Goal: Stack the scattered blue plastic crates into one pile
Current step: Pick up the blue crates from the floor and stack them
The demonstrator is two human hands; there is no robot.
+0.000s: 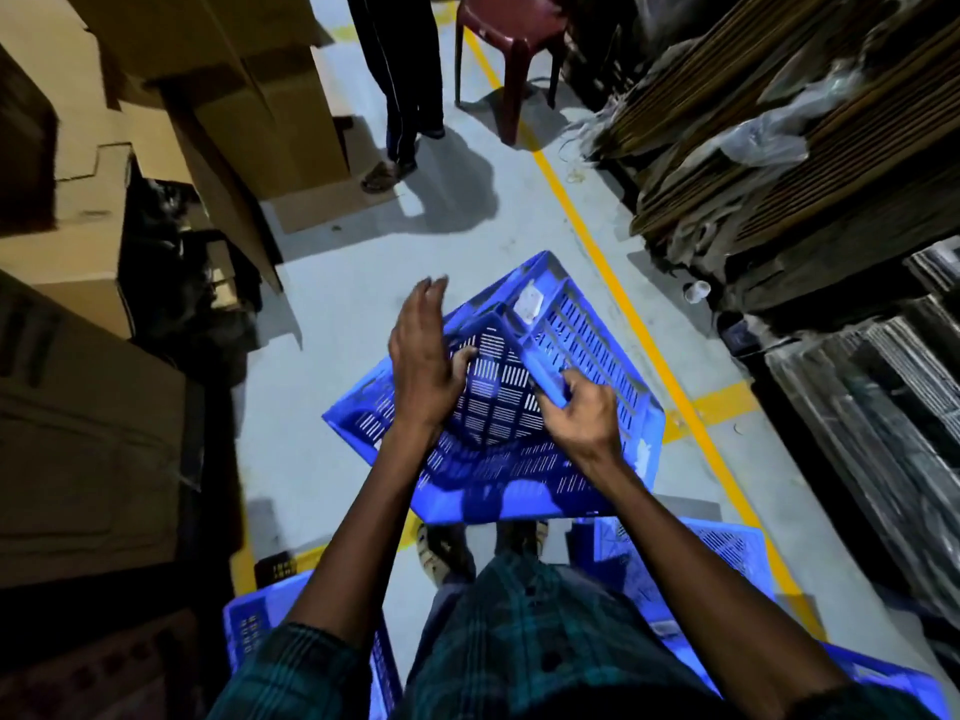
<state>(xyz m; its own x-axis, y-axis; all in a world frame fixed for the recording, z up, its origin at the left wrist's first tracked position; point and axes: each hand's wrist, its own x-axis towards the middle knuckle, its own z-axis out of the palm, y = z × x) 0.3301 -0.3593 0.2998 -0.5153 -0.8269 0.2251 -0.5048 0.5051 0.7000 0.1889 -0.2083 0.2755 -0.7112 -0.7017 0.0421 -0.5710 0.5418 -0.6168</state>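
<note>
A small blue slotted crate (496, 387) hangs tilted over a larger blue crate (587, 459) that rests on the grey floor in front of my feet. My right hand (584, 413) is closed on the small crate's near rim. At the crate's left side, my left hand (423, 356) has its thumb hooked on the wall and its fingers stretched out above. More blue crates lie close to my body: one at lower left (249, 631) and others at lower right (727, 563), partly hidden by my arms and shirt.
Cardboard boxes (156, 122) are piled along the left. Flattened cardboard stacks (805, 148) line the right. A yellow floor line (613, 283) runs down the aisle. Ahead stand a person's legs (400, 96) and a maroon plastic chair (511, 39). A small cup (697, 292) lies by the stacks.
</note>
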